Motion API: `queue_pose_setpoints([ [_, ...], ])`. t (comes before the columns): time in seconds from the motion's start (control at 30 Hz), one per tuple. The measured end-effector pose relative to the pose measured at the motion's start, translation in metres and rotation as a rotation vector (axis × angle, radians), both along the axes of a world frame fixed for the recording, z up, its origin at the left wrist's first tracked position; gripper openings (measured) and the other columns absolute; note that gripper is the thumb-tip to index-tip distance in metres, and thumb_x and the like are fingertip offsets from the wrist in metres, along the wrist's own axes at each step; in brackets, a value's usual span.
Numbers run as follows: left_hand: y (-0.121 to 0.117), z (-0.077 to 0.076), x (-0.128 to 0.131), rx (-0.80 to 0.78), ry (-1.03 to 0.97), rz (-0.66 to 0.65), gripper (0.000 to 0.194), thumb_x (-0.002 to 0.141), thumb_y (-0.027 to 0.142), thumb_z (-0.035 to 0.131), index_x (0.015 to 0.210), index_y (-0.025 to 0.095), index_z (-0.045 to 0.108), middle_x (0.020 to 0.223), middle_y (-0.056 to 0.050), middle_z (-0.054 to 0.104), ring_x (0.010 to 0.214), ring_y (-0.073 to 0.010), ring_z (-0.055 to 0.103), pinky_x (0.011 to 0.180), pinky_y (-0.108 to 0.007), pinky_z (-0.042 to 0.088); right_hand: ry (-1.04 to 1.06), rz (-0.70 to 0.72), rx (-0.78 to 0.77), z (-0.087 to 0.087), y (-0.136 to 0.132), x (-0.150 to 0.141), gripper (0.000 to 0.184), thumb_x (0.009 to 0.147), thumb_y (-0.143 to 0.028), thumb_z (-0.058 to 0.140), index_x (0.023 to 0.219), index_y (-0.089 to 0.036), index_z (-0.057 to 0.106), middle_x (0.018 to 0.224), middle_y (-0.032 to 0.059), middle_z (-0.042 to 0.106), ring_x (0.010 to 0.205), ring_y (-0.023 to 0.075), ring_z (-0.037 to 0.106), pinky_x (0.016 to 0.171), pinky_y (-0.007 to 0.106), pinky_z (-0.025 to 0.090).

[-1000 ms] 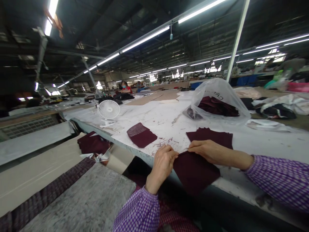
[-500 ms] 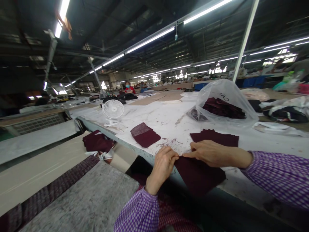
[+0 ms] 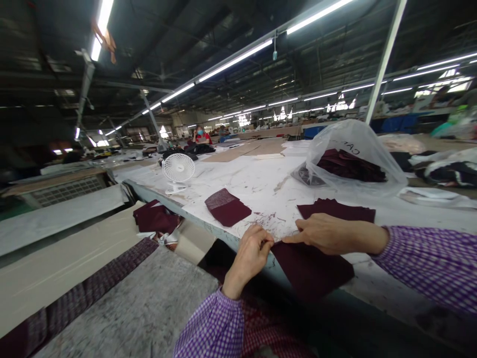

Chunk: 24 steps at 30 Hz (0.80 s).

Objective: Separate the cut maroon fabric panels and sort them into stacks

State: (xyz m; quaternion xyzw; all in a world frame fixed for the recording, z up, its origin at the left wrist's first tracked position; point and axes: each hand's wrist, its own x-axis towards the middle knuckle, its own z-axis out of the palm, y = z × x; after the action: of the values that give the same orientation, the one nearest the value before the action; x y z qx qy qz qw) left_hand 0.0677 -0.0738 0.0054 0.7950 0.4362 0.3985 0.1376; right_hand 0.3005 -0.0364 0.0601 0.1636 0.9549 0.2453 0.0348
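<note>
A dark maroon fabric piece (image 3: 313, 268) hangs partly over the near edge of the white-covered table (image 3: 238, 174). My left hand (image 3: 251, 253) is closed in a pinch on its upper left corner. Close beside that pinch, my right hand (image 3: 328, 233) presses the fabric's top edge, index finger stretched toward the left fingertips and the other fingers curled under. Just behind the right hand lies a stack of maroon fabric pieces (image 3: 335, 210), partly covered by it. Another maroon piece with a greyish flap (image 3: 228, 208) rests farther left.
A white fan (image 3: 178, 168) stands near the table's left edge. A clear plastic bag (image 3: 357, 159) holds more maroon fabric at the back right. Lower left, a grey mottled surface (image 3: 137, 298) bears a patterned maroon strip (image 3: 97, 288). A co-worker (image 3: 201, 135) is far back.
The view has shifted slightly, so the background sits a little farther right. Both hands keep nearly the same place on the fabric, their fingertips a touch farther apart.
</note>
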Motion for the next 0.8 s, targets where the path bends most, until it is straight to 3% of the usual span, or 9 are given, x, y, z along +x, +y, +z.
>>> queue_pose_setpoints([
  [0.2,-0.005,-0.007,0.0,0.183,0.151,-0.011,0.024,0.093,0.018,0.041,0.079,0.016,0.061,0.081,-0.005,0.055,0.083,-0.0183,0.049,0.076,-0.031,0.041,-0.137,-0.101,-0.104,0.021,-0.009,-0.015,0.062,0.075,-0.002,0.048,0.132,-0.027,0.05,0.075,0.0041,0.059,0.062,0.0148,0.05,0.053,0.029,0.023],
  [0.3,-0.005,-0.007,-0.005,0.165,0.107,-0.046,0.025,0.093,0.024,0.042,0.08,0.016,0.063,0.079,-0.005,0.057,0.082,-0.018,0.05,0.074,-0.031,0.042,-0.147,-0.14,-0.138,0.028,-0.013,-0.023,0.061,0.074,-0.001,0.047,0.129,-0.025,0.053,0.072,0.004,0.06,0.062,0.0149,0.05,0.055,0.028,0.026],
  [0.43,-0.003,-0.006,-0.011,0.033,-0.076,-0.074,0.017,0.09,0.024,0.049,0.085,0.017,0.064,0.08,-0.003,0.059,0.082,-0.0163,0.053,0.075,-0.028,0.043,-0.12,-0.126,-0.147,0.028,-0.013,-0.025,0.066,0.071,0.001,0.046,0.13,-0.028,0.052,0.069,0.0031,0.059,0.06,0.0146,0.049,0.056,0.027,0.028],
  [0.57,-0.003,-0.005,-0.011,0.003,-0.061,-0.023,0.005,0.083,0.016,0.057,0.08,0.017,0.061,0.08,-0.002,0.057,0.083,-0.0168,0.052,0.075,-0.028,0.042,-0.129,-0.106,-0.13,0.027,-0.011,-0.024,0.073,0.069,0.002,0.045,0.134,-0.032,0.048,0.069,0.0027,0.059,0.059,0.0149,0.049,0.056,0.027,0.028],
  [0.8,-0.007,-0.003,-0.011,0.034,-0.014,-0.081,0.017,0.089,0.019,0.049,0.077,0.017,0.062,0.083,-0.004,0.059,0.085,-0.0171,0.052,0.078,-0.029,0.042,-0.098,-0.086,-0.097,0.021,-0.015,-0.027,0.069,0.076,0.002,0.042,0.134,-0.034,0.047,0.067,0.0015,0.058,0.055,0.0132,0.046,0.054,0.027,0.027],
])
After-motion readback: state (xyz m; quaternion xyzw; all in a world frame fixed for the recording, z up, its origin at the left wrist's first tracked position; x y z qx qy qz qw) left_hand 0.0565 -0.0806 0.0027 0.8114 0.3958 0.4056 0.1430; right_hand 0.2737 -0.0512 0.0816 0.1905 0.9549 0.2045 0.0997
